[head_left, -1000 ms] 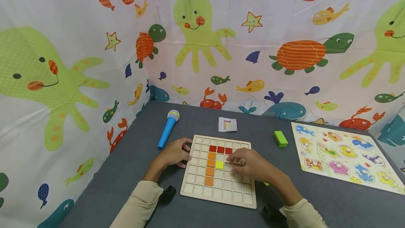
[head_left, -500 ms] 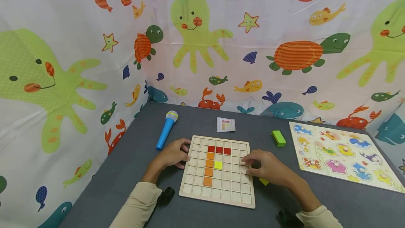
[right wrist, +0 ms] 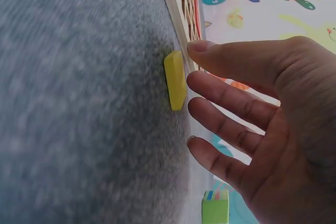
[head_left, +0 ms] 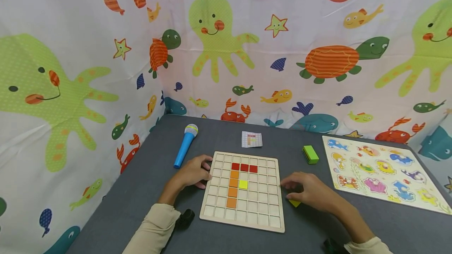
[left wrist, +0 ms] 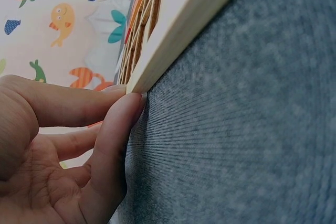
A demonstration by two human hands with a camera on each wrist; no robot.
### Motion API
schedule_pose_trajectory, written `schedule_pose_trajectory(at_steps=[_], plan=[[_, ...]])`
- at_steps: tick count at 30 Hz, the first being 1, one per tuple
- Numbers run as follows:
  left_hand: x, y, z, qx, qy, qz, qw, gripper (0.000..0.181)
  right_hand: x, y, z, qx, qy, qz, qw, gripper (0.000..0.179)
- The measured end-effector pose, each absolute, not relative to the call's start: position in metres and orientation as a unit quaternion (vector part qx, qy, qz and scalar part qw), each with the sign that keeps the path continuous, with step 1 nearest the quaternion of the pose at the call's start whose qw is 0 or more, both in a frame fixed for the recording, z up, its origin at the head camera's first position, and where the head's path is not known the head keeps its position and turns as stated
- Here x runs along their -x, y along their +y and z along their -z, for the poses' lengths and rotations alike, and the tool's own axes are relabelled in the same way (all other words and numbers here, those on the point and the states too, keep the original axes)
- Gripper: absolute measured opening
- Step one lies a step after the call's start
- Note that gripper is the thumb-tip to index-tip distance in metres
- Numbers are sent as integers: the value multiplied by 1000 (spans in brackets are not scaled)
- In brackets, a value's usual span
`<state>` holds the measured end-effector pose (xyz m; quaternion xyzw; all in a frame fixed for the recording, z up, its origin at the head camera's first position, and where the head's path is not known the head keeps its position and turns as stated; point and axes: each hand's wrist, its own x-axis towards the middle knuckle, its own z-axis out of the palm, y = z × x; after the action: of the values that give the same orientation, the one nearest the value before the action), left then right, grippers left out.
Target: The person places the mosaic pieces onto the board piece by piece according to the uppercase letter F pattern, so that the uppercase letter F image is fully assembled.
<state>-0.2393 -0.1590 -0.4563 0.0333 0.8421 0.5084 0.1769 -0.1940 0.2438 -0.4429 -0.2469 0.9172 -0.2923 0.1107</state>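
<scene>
A wooden grid board (head_left: 252,207) lies on the table with three red tiles (head_left: 244,167), a column of several orange tiles (head_left: 232,192) and one yellow tile (head_left: 243,184) in its cells. At its left edge, my left hand (head_left: 192,171) pinches the rim between thumb and finger, seen close in the left wrist view. My right hand (head_left: 307,189) hovers just off the board's right edge, fingers spread and bent, holding nothing. Under it a loose yellow piece (right wrist: 176,81) lies on the table beside the board; the hand partly covers it in the head view.
Behind the board lies a small pattern card (head_left: 252,139). A blue toy microphone (head_left: 185,147) lies at the back left. To the right are a green block (head_left: 310,155) and a sea-animal puzzle board (head_left: 356,160). A printed curtain (head_left: 226,22) borders the table's far side.
My right hand has moved right from over the board's cells to beside its right edge, above the loose yellow piece. The left hand keeps its place on the left rim.
</scene>
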Motion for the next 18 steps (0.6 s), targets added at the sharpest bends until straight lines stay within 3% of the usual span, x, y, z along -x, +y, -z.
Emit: schedule_pose_trajectory(at_steps=[18], plan=[[236,-159,453,-36,841,-511,178,64,181,263,444,246,919,288,106,34]])
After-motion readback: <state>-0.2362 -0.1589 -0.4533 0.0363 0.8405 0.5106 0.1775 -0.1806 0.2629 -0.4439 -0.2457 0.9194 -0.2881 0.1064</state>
